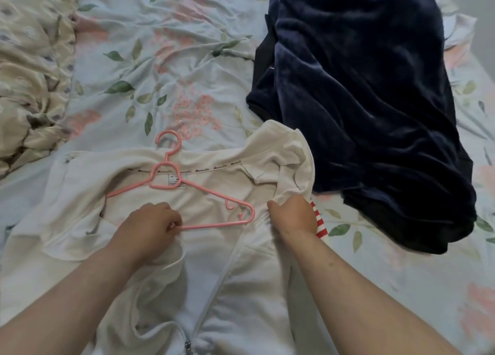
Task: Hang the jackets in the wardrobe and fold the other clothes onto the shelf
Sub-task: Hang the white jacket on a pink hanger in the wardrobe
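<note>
Early in the job, the left hand [150, 220] pinches the pink plastic hanger [187, 193] lying inside the open white zip-up jacket [227, 274] spread on the floral bedsheet [160, 46], the right hand [293, 214] grips its shoulder, and the dark navy velvety garment [361, 86] waits unsorted.

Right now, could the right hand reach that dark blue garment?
Probably yes: the dark blue garment lies just beyond the right hand with nothing between, though that hand is gripping the white jacket.
</note>
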Tool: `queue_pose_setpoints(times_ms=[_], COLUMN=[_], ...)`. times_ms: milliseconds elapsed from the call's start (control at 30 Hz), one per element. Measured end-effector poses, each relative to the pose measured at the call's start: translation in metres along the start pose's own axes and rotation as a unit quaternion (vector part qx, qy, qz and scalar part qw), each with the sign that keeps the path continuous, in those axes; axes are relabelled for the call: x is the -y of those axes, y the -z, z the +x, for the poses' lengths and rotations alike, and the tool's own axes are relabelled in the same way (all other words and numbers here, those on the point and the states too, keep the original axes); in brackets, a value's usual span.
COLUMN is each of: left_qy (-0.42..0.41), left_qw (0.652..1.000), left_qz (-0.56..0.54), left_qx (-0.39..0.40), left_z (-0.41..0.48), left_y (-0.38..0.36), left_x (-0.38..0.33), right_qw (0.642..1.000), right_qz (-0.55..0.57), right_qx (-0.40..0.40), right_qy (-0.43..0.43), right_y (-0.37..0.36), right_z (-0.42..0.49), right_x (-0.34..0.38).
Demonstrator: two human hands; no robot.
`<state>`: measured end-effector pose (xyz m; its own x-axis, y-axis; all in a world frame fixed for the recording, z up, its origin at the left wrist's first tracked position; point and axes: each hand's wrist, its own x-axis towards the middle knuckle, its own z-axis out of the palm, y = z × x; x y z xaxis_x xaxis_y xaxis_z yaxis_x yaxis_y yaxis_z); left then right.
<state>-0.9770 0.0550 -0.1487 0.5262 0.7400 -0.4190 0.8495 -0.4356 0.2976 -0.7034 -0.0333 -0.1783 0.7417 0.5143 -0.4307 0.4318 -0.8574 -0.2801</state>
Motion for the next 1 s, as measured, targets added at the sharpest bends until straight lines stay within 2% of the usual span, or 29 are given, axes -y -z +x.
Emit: queue_pose_setpoints(times_ms=[167,367,500,600,667,733,833,933,1000], left_qy=[0.001,0.066,0.054,0.007,0.004,0.026,0.050,0.107,0.159], left_qw=[1.000,0.984,0.982,0.984,0.986,0.983,0.952,0.861,0.810], left_qz=[-0.026,-0.129,-0.077,-0.024,-0.011,-0.025,-0.123,-0.334,-0.395], left_qx=[-0.012,-0.101,-0.164,-0.177,-0.166,-0.180,-0.276,-0.367,-0.403], left_z=[0.000,0.000,0.003,0.001,-0.001,-0.007,-0.037,-0.085,-0.118], left_y=[-0.009,-0.021,-0.030,-0.032,-0.030,-0.028,-0.033,-0.032,-0.035], left_x=[0.001,0.000,-0.005,-0.009,-0.013,-0.018,-0.031,-0.037,-0.038], right_qw=[1.000,0.993,0.981,0.972,0.969,0.966,0.963,0.945,0.933], right_qz=[0.009,0.077,0.124,0.175,0.202,0.241,0.259,0.265,0.231], right_qx=[0.021,-0.041,-0.084,-0.051,-0.023,-0.020,-0.047,0.007,0.070], right_qy=[-0.005,-0.074,-0.127,-0.147,-0.140,-0.093,0.057,0.190,0.269], right_y=[-0.004,-0.008,-0.014,-0.005,0.008,0.019,0.032,0.037,0.035], right_z=[-0.008,-0.016,-0.022,-0.015,-0.013,-0.023,-0.052,-0.076,-0.088], right_x=[-0.002,-0.004,-0.007,-0.011,-0.016,-0.020,-0.017,0.004,0.028])
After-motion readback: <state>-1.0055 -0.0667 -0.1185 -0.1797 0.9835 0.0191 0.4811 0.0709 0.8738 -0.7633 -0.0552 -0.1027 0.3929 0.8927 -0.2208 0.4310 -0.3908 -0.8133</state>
